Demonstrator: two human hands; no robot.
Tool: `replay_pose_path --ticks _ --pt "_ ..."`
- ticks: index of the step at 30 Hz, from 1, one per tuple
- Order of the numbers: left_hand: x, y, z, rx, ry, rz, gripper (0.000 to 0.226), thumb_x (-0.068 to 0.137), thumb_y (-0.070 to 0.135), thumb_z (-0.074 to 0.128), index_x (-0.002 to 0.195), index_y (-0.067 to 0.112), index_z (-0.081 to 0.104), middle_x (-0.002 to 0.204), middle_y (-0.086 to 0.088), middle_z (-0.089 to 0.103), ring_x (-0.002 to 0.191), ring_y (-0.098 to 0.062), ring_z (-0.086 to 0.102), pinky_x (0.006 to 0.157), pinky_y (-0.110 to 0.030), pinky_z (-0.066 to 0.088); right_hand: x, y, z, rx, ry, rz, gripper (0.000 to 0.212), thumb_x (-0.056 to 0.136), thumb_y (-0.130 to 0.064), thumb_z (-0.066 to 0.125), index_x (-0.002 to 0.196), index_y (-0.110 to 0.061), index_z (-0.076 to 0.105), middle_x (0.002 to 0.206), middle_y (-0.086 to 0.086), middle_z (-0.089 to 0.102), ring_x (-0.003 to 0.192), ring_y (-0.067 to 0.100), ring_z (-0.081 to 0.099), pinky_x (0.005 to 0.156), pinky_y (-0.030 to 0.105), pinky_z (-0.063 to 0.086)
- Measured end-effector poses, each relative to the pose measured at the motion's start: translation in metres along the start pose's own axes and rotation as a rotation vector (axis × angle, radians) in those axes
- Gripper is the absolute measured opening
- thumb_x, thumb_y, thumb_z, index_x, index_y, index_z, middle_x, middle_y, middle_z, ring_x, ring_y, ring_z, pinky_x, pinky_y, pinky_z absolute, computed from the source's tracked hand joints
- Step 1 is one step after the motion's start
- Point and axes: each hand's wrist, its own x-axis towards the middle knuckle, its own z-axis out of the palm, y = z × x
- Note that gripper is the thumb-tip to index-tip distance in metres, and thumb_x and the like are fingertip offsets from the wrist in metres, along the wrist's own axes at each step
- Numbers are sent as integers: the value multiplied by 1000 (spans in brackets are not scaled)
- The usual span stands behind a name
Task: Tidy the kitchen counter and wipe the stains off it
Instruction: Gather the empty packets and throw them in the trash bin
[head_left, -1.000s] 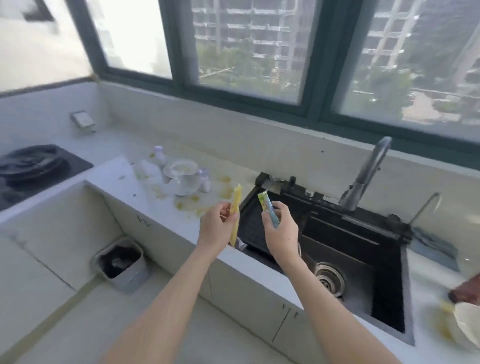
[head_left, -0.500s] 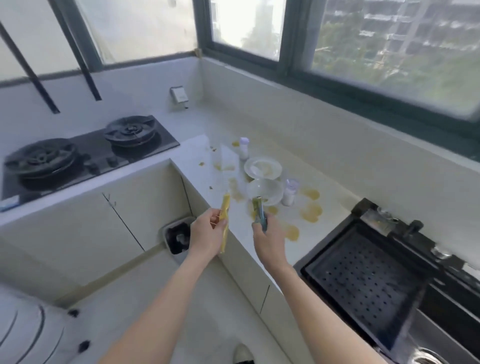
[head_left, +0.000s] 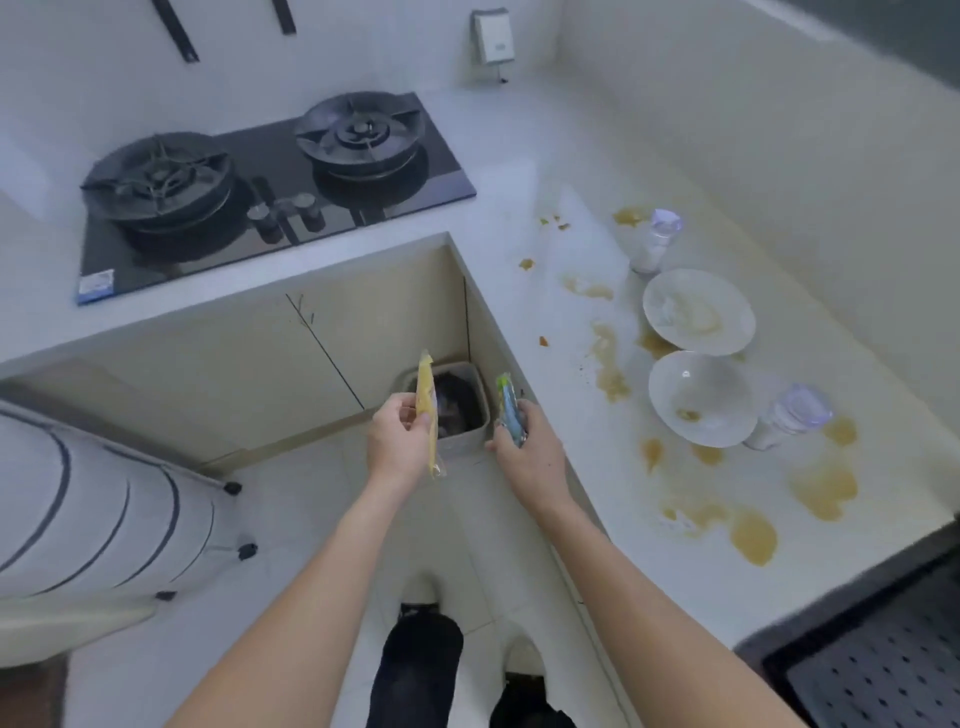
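— White stone counter, out past my right fingertips: what's on it?

— Brown stains all over it, none wiped yet. Among them sit two dirty plates, touching each other, and two small lidded jars, one beyond the plates, one on their near side. Beyond my left hand is the black hob, apart from the mess.

— And the step in hand?

— Clearing rubbish first, I judge. The bin stands on the floor in the cabinet corner, just past both hands and lower down.

— Your fingers?

— My left hand pinches a yellow sachet upright between thumb and fingertips. My right hand is curled round a green-and-blue wrapper, fingers pressed against it.

— Next move?

— Reach a little forward over the bin's mouth and let both go. The opening looks narrow and the counter's edge sits close beside my right knuckles, so a light wrapper could flutter onto the floor. Nothing else blocks the way.
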Motion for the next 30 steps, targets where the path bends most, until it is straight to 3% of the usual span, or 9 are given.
replay_pose_path --ticks 2,5,10,12,15,18,21,23,30 --pt "34 -19 1 7 -17 -35 14 94 7 61 105 14 66 84 10 62 85 -17 61 72 -26 43 26 7 27 13 -18 68 31 96 -23 55 126 -23 53 95 -5 69 88 12 72 72 17 52" --pt "107 -62 16 29 -86 -111 13 96 9 61 104 19 63 88 11 63 92 -18 64 84 -34 54 82 30 79 36 -10 183 40 94 -21 55 134 -20 51 83 -11 71 84 12 73 82 32 58" --pt "240 -144 67 -12 -172 -205 14 93 9 63 99 21 62 90 3 68 93 -24 69 89 -49 58 200 98 170 8 -6 339 36 90 -18 56 125 -15 56 85 -3 71 67 7 70 84 39 58" --pt "287 -181 95 3 -196 -255 14 93 10 64 95 23 60 87 4 67 90 -25 70 88 -49 58 242 131 202 8 12 409 34 91 -15 57 125 -12 57 84 -5 68 72 14 72 85 45 58" --pt "332 -214 125 19 -239 -279 10 96 15 62 104 21 61 90 4 66 88 -21 68 87 -44 59 287 168 239 1 40 475 33 95 -17 60 127 -13 57 99 2 68 83 19 71 76 36 60" --pt "373 -248 150 65 -276 -309 14 96 17 61 110 17 60 93 3 62 90 -21 65 84 -39 59 325 200 266 -63 36 489 34 96 -19 62 128 -14 55 110 5 62 83 14 63 61 19 47" --pt "400 -271 164 96 -358 -347 30 91 23 66 119 19 58 106 0 66 104 -26 66 91 -44 57 346 217 277 -108 4 486 45 96 -23 62 138 -13 49 124 9 60 101 20 57 76 24 45" --pt "409 -276 167 125 -390 -369 45 91 20 67 133 18 53 121 -2 63 111 -23 62 91 -37 53 353 221 279 -112 -3 506 50 97 -22 61 143 -12 44 135 9 58 115 22 57 83 26 42" --pt "389 -215 123 197 -477 -344 42 94 12 57 135 18 53 131 -6 59 116 -25 58 90 -33 53 316 152 250 -134 -11 517 52 98 -10 50 149 -14 41 148 8 49 121 20 53 88 22 35"
